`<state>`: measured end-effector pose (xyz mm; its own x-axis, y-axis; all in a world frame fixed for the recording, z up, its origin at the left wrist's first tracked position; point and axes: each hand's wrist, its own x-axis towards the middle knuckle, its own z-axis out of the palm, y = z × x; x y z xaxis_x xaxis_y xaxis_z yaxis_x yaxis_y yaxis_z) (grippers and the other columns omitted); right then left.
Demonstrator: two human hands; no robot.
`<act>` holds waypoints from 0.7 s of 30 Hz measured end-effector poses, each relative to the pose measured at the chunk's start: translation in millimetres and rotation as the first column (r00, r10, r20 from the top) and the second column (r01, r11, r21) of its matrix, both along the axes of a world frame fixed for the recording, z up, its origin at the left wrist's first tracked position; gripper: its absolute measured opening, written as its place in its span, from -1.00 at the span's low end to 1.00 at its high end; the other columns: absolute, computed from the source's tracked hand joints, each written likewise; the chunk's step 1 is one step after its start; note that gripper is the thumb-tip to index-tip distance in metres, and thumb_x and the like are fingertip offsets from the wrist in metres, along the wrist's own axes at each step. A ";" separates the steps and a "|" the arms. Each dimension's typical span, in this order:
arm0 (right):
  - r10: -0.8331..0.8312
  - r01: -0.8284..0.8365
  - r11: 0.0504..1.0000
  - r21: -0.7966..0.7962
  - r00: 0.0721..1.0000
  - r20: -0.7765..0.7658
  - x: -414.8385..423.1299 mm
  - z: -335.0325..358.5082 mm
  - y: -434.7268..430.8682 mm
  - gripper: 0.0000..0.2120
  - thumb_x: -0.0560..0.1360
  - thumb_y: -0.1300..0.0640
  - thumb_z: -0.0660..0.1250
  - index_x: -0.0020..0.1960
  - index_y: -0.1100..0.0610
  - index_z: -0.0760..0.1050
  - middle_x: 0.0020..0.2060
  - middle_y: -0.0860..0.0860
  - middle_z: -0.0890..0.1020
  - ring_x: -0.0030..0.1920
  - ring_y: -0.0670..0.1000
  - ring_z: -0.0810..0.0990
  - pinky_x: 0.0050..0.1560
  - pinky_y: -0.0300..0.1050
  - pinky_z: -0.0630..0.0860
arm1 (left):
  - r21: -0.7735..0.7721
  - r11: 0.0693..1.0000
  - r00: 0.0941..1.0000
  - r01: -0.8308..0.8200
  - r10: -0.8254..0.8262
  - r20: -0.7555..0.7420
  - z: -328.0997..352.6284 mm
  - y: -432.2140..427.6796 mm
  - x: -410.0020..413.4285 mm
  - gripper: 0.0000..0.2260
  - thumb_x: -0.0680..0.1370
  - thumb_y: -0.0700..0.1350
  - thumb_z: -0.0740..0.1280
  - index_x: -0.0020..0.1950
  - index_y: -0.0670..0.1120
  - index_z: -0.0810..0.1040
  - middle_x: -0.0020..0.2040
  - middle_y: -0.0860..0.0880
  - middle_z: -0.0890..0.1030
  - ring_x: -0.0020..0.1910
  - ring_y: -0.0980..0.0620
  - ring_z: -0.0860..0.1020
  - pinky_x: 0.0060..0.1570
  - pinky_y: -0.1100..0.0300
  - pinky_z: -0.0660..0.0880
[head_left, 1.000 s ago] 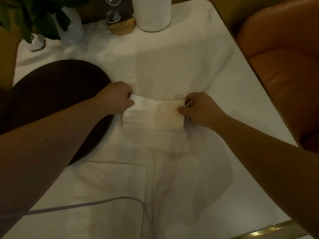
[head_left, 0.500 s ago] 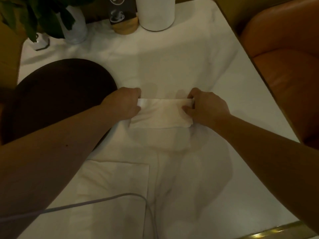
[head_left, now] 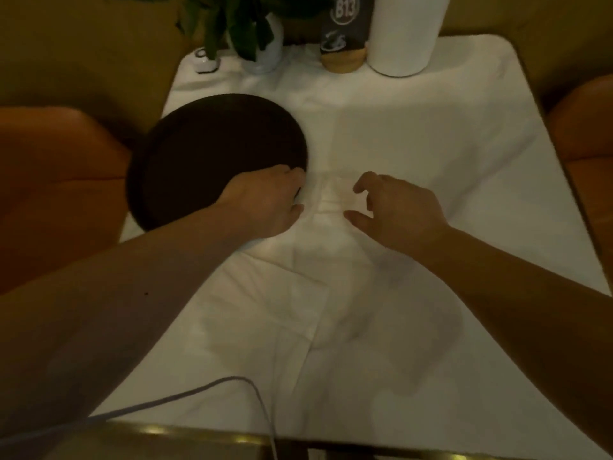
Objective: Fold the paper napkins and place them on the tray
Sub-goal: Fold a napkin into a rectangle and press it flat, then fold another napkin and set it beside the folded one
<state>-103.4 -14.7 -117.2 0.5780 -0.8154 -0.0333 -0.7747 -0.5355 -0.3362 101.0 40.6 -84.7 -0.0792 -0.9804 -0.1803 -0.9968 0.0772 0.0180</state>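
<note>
While your two hands hover low over the middle of the counter [head_left: 447,134], the folded napkin [head_left: 328,198] lies flat on the white cloth between them, just right of the tray's near edge. Your left hand [head_left: 265,202] is curled knuckles-up at the napkin's left end, overlapping the rim of the tray [head_left: 205,151]; whether its fingers pinch the paper you cannot tell, since they are tucked under. Your right hand [head_left: 398,207] sits at the napkin's right end with thumb and fingers [head_left: 363,184] spread apart in a loose claw, gripping nothing. You have one folded napkin in play, and one flat stack of unfolded napkins [head_left: 265,310] lies nearer to you, under your left forearm. One round dark tray rests on the left side of the counter with nothing on it. Along the far edge stand one potted plant [head_left: 255,34], one dark sign marked B13 on a wooden base [head_left: 345,31], one white cylinder [head_left: 403,34], and a small white object at the far left. A thin cable [head_left: 212,386] loops across the near edge. Orange seats flank the counter on both sides in dim, warm light.
</note>
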 end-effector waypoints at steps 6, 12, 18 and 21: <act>0.057 -0.055 0.997 0.058 0.998 -0.035 31.9 -1.3 31.0 -0.57 0.47 -0.27 0.24 0.21 -0.04 0.41 0.00 -0.04 0.60 -0.02 0.03 0.57 -0.05 -0.04 0.51 | 0.099 0.994 0.998 -0.046 0.050 -0.040 6.3 49.1 28.8 -0.69 0.56 0.03 0.24 0.26 -0.04 0.39 0.09 -0.06 0.51 -0.04 -0.06 0.55 -0.06 -0.03 0.56; 0.125 -0.095 0.983 0.155 0.972 -0.197 49.4 -16.1 69.4 -0.50 0.43 -0.31 0.26 0.21 0.01 0.41 0.02 -0.01 0.58 -0.02 0.04 0.55 -0.05 -0.03 0.50 | 0.235 0.966 0.986 0.110 -0.077 -0.146 -27.5 78.2 40.6 -0.55 0.52 0.01 0.33 0.37 -0.03 0.35 0.27 -0.04 0.46 0.22 -0.05 0.44 0.16 0.02 0.46; 0.136 -0.084 0.984 0.159 0.928 -0.348 49.9 -31.9 93.1 -0.43 0.39 -0.32 0.29 0.24 0.02 0.38 0.05 0.03 0.54 -0.01 0.06 0.54 -0.09 -0.03 0.51 | 0.268 0.942 0.979 0.201 -0.190 -0.066 -48.2 80.1 41.5 -0.50 0.48 -0.05 0.39 0.39 -0.05 0.32 0.29 -0.08 0.44 0.23 -0.08 0.43 0.17 -0.04 0.46; 0.126 -0.055 0.976 0.210 0.931 -0.342 48.5 -33.9 97.0 -0.53 0.41 -0.27 0.32 0.17 0.01 0.40 0.00 0.01 0.56 -0.05 0.05 0.54 -0.09 -0.02 0.52 | 0.248 0.945 0.976 0.214 -0.217 -0.016 -53.4 80.2 40.3 -0.51 0.47 -0.06 0.38 0.36 -0.04 0.33 0.27 -0.07 0.44 0.22 -0.09 0.44 0.16 -0.04 0.45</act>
<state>-54.9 82.3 -151.1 0.5712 -0.7171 -0.3993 -0.8130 -0.5613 -0.1550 141.4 120.7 -138.1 -0.2800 -0.8648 -0.4168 -0.9572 0.2845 0.0528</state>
